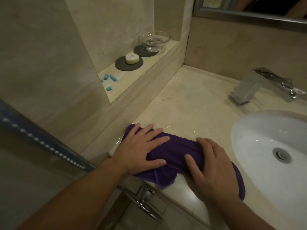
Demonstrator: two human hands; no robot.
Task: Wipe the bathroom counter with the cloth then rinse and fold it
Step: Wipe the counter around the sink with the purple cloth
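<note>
Head view: both my hands are lying flat on the purple cloth (176,151), which is bunched into a long roll near the front edge of the marble counter (191,103), just left of the white sink (249,130). My left hand (141,150) is pressing the cloth's left end, fingers spread and mostly straight, pointing right and away from me, thumb reaching along the near side of the roll. My left forearm is coming in from the lower left, crossing the counter edge. My right hand (214,165) is pressing the right part of the cloth, fingers straight and slightly spread, pointing up-left, thumb angled toward the left hand. Neither hand is curling round the cloth; palms down, both wide. The cloth's near folds are hanging a little over the counter's front edge, and its right end is trailing past my right wrist beside the sink rim. The counter is looking wet and shiny around the cloth. The faucet (264,87) is standing behind the sink. On the ledge at left: soap (132,58) on a dark coaster, a glass dish (153,41), small blue pieces (109,80).
</note>
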